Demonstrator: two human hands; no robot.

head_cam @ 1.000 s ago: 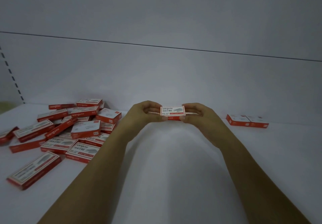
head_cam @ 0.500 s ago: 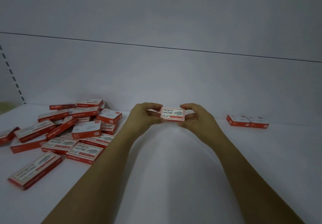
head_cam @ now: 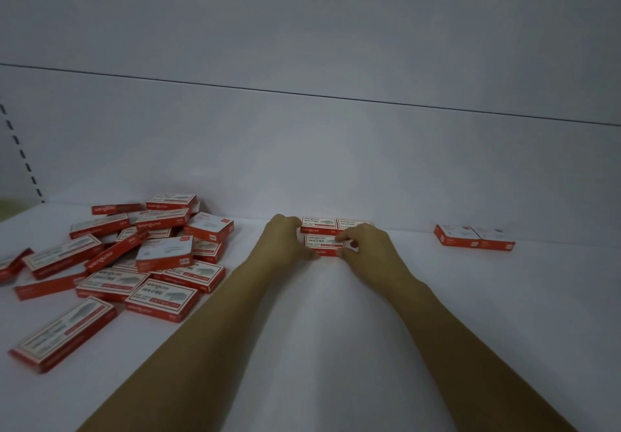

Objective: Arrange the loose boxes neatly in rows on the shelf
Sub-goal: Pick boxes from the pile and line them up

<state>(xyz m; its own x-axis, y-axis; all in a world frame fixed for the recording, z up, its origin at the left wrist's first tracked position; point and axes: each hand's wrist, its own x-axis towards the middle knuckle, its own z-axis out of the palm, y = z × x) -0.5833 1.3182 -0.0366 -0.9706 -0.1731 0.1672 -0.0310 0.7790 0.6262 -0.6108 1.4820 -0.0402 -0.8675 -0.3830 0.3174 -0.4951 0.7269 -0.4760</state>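
Near the back edge of the shelf (head_cam: 319,324), the left hand (head_cam: 285,242) and right hand (head_cam: 368,247) pinch opposite ends of the box (head_cam: 322,245) between them. A pair of boxes (head_cam: 336,225) lies just behind.

Setting: shop or stockroom shelving bay. You face a flat white shelf (head_cam: 336,347) closed behind by a white back panel (head_cam: 302,162) with one horizontal seam (head_cam: 369,99). Slotted upright (head_cam: 20,152) at 10 o'clock, with a dashed row of slots. Stock: many identical red-and-white staple boxes (head_cam: 134,257) heaped at 9 o'clock, two more side by side at 2 o'clock.
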